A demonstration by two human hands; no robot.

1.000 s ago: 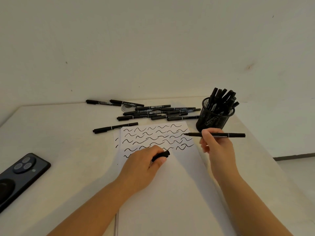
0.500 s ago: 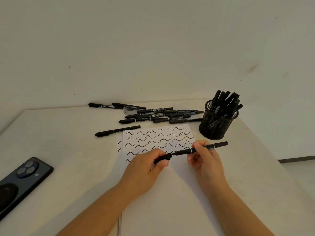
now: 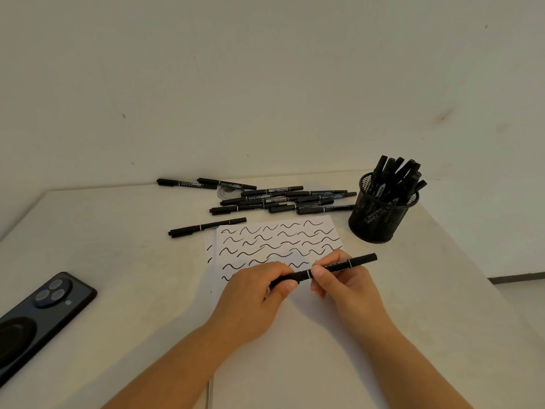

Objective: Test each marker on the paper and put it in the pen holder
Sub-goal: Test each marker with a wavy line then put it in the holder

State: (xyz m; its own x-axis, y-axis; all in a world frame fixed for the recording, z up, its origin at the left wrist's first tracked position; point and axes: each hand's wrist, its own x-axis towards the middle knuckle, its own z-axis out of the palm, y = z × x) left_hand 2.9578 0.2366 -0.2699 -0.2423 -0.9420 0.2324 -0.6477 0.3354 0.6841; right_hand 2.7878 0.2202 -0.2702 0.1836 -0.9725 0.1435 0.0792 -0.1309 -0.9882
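Both hands have come together over the paper since a second ago, when the right hand held the uncapped marker up near the pen holder and the left hand rested on the sheet with the cap; now the black marker (image 3: 324, 270) lies between them with the cap on its left end, slanting up to the right just above the sheet. White wall fills the upper half of the view; below it the pale table (image 3: 103, 231) carries everything else. On it lies the white paper (image 3: 295, 349), its far part covered with rows of black wavy strokes; a second sheet peeks out at its left edge. At the left edge of the table lies a dark smartphone (image 3: 41, 311), camera side up; at the far right stands the black mesh pen holder (image 3: 380, 216), packed with black markers that lean to the right. Beyond the paper sits a loose pile of markers (image 3: 280, 199), one single marker (image 3: 206, 227) apart from it and touching the sheet's far left corner. Left hand (image 3: 253, 296) curls its fingers round the capped end; right hand (image 3: 345, 284) pinches the barrel with thumb and fingertips.
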